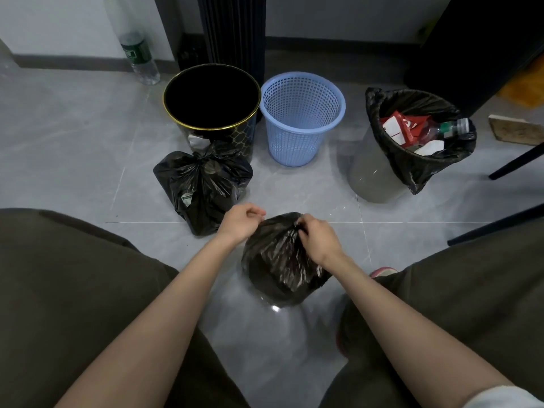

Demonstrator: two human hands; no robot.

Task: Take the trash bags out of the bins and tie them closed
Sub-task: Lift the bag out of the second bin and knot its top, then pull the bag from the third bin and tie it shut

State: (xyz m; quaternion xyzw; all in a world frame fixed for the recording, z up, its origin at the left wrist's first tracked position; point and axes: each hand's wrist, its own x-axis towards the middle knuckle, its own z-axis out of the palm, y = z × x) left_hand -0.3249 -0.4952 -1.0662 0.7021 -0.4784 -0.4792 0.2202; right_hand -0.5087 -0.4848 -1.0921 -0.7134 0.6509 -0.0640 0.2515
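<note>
Bag (279, 260): on the floor (88, 142) between our knees.
Left hand (240, 220): pinches its top edge.
Right hand (319, 241): grips the gathered neck.
Handling: we judge it soft, light, slippery; hold by neck.

Person, head-camera view. Legwear: loose dark olive-brown fabric trousers (73, 290), plain and softly creased, covering both legs. Arms: bare forearms, bare left hand (240, 222) and right hand (319, 240). Sleeve: white fabric cuff edge (500, 397) on the right upper arm. Footwear: pink-red shoe (382, 271) with paler rim, mostly hidden behind the right leg.
</note>
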